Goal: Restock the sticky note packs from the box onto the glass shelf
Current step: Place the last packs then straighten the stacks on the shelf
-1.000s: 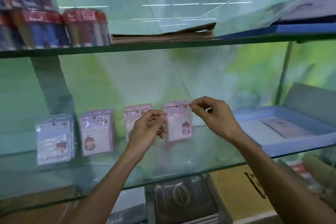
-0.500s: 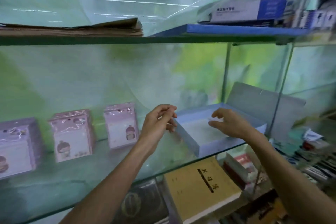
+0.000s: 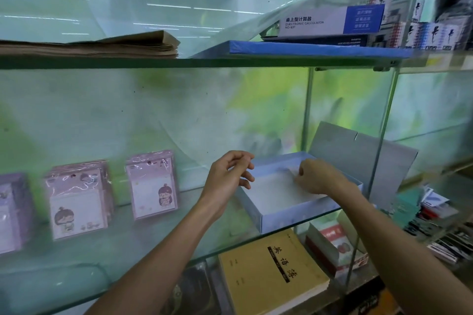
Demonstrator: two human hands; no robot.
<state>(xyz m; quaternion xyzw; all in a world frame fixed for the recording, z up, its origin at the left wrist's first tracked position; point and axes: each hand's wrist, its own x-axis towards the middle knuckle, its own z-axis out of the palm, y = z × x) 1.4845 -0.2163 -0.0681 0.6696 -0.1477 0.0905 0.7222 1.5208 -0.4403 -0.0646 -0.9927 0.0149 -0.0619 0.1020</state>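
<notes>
Three stacks of pink and lilac sticky note packs stand upright at the back of the glass shelf (image 3: pixel 153 238): one at the left edge (image 3: pixel 10 212), one beside it (image 3: pixel 76 202), one nearer the middle (image 3: pixel 151 186). To their right sits the shallow blue box (image 3: pixel 294 217) with its grey lid (image 3: pixel 358 151) tilted up behind. My left hand (image 3: pixel 227 174) hovers with spread fingers at the box's left rim, holding nothing. My right hand (image 3: pixel 317 179) reaches inside the box, fingers curled down onto a pale flat pack (image 3: pixel 290 169) that is mostly hidden.
The upper glass shelf carries a brown paper stack (image 3: pixel 102 45), a blue folder and a calculator box (image 3: pixel 330 20). Below lie a yellow exercise book (image 3: pixel 271 271) and a red and white box (image 3: pixel 335 243). A vertical glass pane (image 3: pixel 381 135) stands right of the box.
Both hands left the pack stood on the shelf and moved right. My right hand went into the box; the view swung right with them.
</notes>
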